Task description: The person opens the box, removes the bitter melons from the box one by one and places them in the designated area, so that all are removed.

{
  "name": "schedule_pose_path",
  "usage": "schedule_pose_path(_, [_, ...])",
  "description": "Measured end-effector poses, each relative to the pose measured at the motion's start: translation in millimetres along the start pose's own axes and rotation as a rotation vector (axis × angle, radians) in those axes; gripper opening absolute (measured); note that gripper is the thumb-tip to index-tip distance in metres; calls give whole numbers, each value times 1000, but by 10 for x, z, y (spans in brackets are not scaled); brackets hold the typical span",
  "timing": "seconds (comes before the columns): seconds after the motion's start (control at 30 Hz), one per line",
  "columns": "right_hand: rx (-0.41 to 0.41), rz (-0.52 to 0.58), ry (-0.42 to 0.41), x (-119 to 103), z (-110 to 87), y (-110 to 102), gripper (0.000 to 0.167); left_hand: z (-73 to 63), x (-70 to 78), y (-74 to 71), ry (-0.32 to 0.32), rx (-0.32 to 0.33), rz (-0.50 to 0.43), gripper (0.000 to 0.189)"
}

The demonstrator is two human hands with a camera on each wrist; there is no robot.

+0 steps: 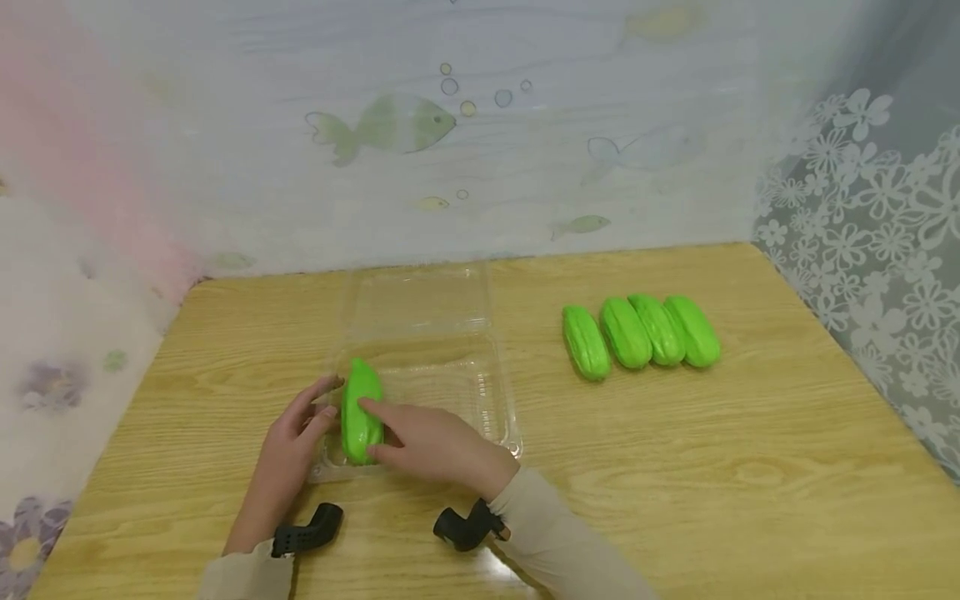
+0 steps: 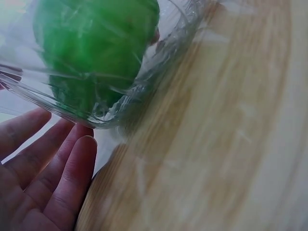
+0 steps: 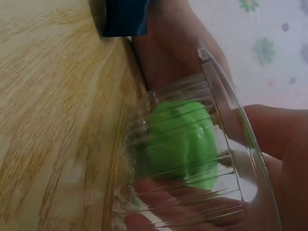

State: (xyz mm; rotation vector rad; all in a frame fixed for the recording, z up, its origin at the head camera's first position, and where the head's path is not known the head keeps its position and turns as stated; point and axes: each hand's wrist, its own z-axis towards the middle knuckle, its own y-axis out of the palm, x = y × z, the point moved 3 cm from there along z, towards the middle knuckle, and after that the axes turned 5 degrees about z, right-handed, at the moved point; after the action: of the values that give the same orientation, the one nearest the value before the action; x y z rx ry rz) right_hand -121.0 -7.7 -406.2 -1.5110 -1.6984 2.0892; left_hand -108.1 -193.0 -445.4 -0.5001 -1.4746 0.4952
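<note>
A bright green, lengthwise-ridged, gourd-like piece (image 1: 362, 412) lies at the left side of an open clear plastic clamshell box (image 1: 442, 392). My right hand (image 1: 431, 442) reaches in from the right and holds this piece, one finger on its upper side and another low near its front end. My left hand (image 1: 288, 442) is at the box's left wall, fingers extended. In the left wrist view its fingers (image 2: 72, 159) are close against the outside of the box, beneath the green piece (image 2: 96, 53). Through the clear wall, the right wrist view shows the green piece (image 3: 183, 139) and fingertips (image 3: 156, 195) beside it.
Several more green pieces (image 1: 645, 333) lie in a row on the wooden table (image 1: 675, 467), right of the box. The clear lid (image 1: 420, 296) is folded back toward the wall. A fish-patterned covering (image 1: 525, 167) stands behind the table, with a flowered curtain (image 1: 877, 233) at right.
</note>
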Motion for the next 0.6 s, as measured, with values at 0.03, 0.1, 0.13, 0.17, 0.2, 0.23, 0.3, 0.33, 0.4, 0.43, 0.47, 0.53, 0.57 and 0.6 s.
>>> schedule_pose_path(0.03, [-7, -4, -10, -4, 7, 3, 57, 2, 0, -3, 3, 0, -1, 42])
schedule_pose_path(0.1, [-21, 0, -27, -7, 19, 13, 53, 9, -2, -7, 9, 0, -5, 42])
schedule_pose_path(0.13, [-27, -3, -34, -10, 22, 16, 52, 11, -3, -9, 10, 0, -9, 42])
schedule_pose_path(0.17, [-32, -7, -39, -10, 24, 24, 51, 14, -5, -10, 13, -1, -12, 42])
schedule_pose_path(0.2, [-34, -11, -45, -9, 28, 29, 49, 17, -7, -11, 15, 0, -12, 42])
schedule_pose_path(0.23, [-37, -17, -46, -6, 31, 34, 48, 20, -8, -11, 18, -1, -19, 42])
schedule_pose_path(0.3, [-45, -30, -52, -2, 40, 46, 46, 25, -13, -8, 17, -5, -16, 42])
schedule_pose_path(0.33, [-48, -32, -53, 1, 43, 52, 45, 27, -15, -6, 14, -11, -22, 43])
schedule_pose_path(0.4, [-47, -25, -48, 8, 50, 59, 43, 33, -23, -2, -2, -19, -19, 43])
schedule_pose_path(0.43, [-45, -19, -44, 10, 51, 61, 43, 36, -27, 1, -11, -23, -19, 44])
schedule_pose_path(0.47, [-37, -16, -45, 11, 55, 63, 42, 40, -32, 2, -21, -25, -15, 44])
schedule_pose_path(0.53, [-14, -11, -37, 14, 58, 59, 42, 51, -36, 4, -27, -27, -16, 45])
schedule_pose_path(0.57, [-3, -11, -31, 14, 58, 55, 42, 59, -40, 6, -29, -27, -18, 45])
schedule_pose_path(0.6, [8, -13, -24, 17, 59, 53, 42, 67, -40, 7, -23, -25, -23, 44])
